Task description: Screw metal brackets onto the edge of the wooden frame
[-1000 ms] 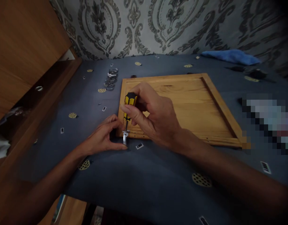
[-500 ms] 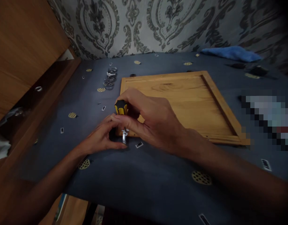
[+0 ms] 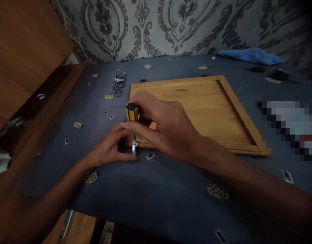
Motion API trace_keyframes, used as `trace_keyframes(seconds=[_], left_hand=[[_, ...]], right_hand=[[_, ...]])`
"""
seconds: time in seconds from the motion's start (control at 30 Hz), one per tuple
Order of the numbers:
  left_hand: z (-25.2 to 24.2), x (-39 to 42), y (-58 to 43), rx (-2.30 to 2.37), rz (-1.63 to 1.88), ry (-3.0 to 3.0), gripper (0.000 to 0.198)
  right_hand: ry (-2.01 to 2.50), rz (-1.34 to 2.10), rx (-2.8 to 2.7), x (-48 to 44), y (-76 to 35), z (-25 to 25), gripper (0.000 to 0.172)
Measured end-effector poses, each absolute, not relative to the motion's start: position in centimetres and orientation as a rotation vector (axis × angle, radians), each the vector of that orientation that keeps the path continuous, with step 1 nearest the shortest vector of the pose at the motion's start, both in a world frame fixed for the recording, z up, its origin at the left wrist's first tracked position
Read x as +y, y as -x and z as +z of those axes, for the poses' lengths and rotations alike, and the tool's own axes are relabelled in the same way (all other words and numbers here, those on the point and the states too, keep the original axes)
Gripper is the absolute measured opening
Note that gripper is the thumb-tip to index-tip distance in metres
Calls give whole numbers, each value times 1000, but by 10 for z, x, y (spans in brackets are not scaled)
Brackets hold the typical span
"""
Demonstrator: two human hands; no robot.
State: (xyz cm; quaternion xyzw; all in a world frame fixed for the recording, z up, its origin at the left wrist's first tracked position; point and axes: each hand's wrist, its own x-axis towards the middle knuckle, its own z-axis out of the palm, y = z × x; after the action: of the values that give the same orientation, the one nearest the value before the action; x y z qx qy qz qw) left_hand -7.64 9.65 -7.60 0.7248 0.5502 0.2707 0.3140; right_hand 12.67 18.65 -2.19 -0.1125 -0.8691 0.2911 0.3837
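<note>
At the near left corner of the panel [image 3: 196, 108], we have one metal clip [image 3: 134, 147] lying across the wooden edge, its near end jutting out over the surface [image 3: 158, 189], with the tip of the screwdriver [image 3: 131, 113] down on it. We cannot tell how firmly it is fixed. Just to its right, small holes [image 3: 145, 144] in the edge show no fitting, and more metal pieces [image 3: 119, 83] lie bunched beyond the panel's far left side, so by our judgement the work is at an early stage. Our left hand [image 3: 108, 144] comes in low from the near left, palm turned right, thumb at the clip's near end and fingers curled toward its far end, holding it between them. Our right hand [image 3: 168, 127] reaches in from the near right above the panel, wrist bent, fingers and thumb closed around the yellow-and-black handle, which stands roughly upright. The two hands meet or overlap at the fingertips.
</note>
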Motion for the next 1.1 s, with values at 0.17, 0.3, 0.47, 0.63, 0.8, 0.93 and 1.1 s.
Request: trace_keyframes(seconds=[0.17,0.3,0.47,0.63,0.8,0.93,1.1], left_hand=[[-75,98,77,1436,699,-1933,42],[-75,97,77,1446,702,-1941,42],[-77,96,78,1477,699,-1927,45],[-77,97,78,1457,702,-1937,47],[-75,97,77,1417,758,-1966,42],[-76,97,77,1429,732,-1963,43],[-80,96,80,1480,701,-1939,50]], right_hand=[[318,907,-2278,189,-132,-16,13],[318,968,-2315,189,-133,-12,16],[385,925,-2221,185,-126,-16,34],[394,1028,-2158,183,-125,-17,27],[345,1130,-2212,187,-130,-12,17],[318,1108,-2254,187,-132,-10,24],[384,962,-2201,186,-127,-16,35]])
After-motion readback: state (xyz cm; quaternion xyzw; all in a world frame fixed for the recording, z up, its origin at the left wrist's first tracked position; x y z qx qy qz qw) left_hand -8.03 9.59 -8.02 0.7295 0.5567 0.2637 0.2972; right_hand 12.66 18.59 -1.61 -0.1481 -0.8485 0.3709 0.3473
